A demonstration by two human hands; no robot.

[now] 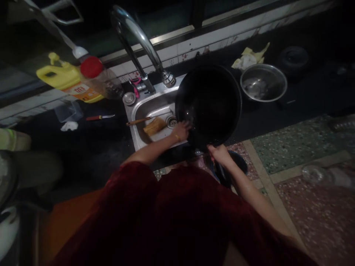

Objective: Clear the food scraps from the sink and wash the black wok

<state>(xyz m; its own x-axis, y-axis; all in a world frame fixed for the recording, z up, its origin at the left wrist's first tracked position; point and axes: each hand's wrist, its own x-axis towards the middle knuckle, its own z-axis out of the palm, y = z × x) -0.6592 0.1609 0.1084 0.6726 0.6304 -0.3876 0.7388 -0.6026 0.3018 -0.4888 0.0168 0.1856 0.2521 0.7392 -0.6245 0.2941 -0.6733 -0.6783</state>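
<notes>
A large black wok [213, 99] is tilted over the right part of the steel sink [135, 133], with a little water glinting inside. My right hand [221, 154] is closed round its handle at the near side. At the wok's left rim is my left hand [181, 131], its fingers stretched over the inner wall and slightly blurred. A yellowish-brown piece [155, 126], perhaps a sponge or loofah, lies in the sink basin beside the drain. A wooden-handled utensil [138, 121] rests across the sink's left edge.
The tall faucet [144, 40] arches behind the sink. Left on the counter are a small knife [100, 117], a yellow jug [69, 79] and a red-lidded jar [91, 67]. A steel bowl [263, 83] and a crumpled yellow bag [251, 58] stand right. Below is a dark bucket [240, 160].
</notes>
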